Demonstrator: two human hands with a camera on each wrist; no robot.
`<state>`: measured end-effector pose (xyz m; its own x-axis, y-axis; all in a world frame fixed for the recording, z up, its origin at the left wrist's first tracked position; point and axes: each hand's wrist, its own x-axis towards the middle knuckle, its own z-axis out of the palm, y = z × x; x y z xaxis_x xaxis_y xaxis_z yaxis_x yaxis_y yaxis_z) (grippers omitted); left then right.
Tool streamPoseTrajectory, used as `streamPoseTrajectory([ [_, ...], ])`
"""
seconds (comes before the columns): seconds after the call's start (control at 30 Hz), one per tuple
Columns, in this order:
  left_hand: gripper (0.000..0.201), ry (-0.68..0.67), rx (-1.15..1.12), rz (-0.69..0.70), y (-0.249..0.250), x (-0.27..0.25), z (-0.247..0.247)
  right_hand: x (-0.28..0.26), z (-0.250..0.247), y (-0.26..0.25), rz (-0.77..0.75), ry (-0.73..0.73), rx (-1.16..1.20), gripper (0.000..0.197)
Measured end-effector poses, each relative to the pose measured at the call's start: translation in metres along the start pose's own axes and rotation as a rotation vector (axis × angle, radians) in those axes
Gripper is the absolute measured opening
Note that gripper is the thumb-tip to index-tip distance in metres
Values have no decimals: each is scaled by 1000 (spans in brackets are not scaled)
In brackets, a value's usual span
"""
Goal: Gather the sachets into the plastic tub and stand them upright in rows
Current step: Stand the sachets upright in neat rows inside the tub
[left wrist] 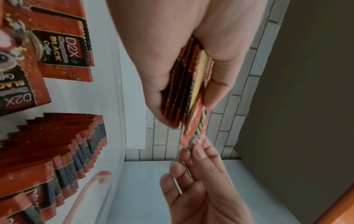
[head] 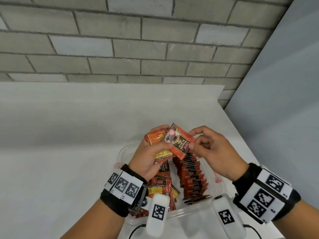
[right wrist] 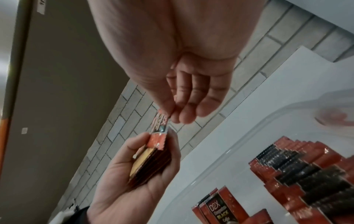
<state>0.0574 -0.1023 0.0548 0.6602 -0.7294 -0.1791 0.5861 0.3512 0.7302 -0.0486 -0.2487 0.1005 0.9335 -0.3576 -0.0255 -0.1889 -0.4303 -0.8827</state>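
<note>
Above the clear plastic tub [head: 128, 149], my left hand [head: 151, 152] grips a stack of red sachets [head: 156, 138] between thumb and fingers. The same stack [left wrist: 186, 91] shows edge-on in the left wrist view. My right hand [head: 195, 141] pinches the corner of one red and black sachet [head: 179, 142] lying on top of the stack; the pinch on this sachet [right wrist: 160, 122] shows in the right wrist view too. Inside the tub a row of sachets [head: 192, 176] stands upright on the right. Loose sachets [head: 161, 184] lie flat on the left.
The tub sits on a white table [head: 60, 135] against a grey brick wall [head: 120, 40]. A pale panel [head: 283, 100] bounds the right side, close to the table's edge. The tub's curved wall [right wrist: 249, 136] shows beside the standing row [right wrist: 306, 174].
</note>
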Motion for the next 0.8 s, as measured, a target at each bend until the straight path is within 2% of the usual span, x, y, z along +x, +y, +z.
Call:
streamPoseTrajectory([
  [0.1,46,-58,-11,-8,0,-2,0,3,-1,-3,-20,57,14,28],
  [0.17,46,-59,-33,18,-2,-2,1,3,2,-2,53,64,190,27],
  [0.23,51,-60,-55,43,-6,-2,2,0,5,-3,149,21,366,25],
  [0.3,52,-52,-63,47,-5,-1,3,-2,2,-3,160,-28,359,17],
  [0.43,43,31,-106,41,0,1,-2,-3,-18,3,54,-13,149,14],
  [0.5,42,101,-113,48,0,2,-6,-10,-26,10,-13,-116,-91,13],
  [0.6,45,115,-103,30,-2,2,-7,-29,-25,22,-77,-349,-409,16],
  [0.7,43,91,-79,15,-4,0,-4,-40,-20,31,-84,-487,-563,34],
  [0.8,39,89,-56,3,-6,-1,-3,-40,-22,35,-67,-516,-631,19],
])
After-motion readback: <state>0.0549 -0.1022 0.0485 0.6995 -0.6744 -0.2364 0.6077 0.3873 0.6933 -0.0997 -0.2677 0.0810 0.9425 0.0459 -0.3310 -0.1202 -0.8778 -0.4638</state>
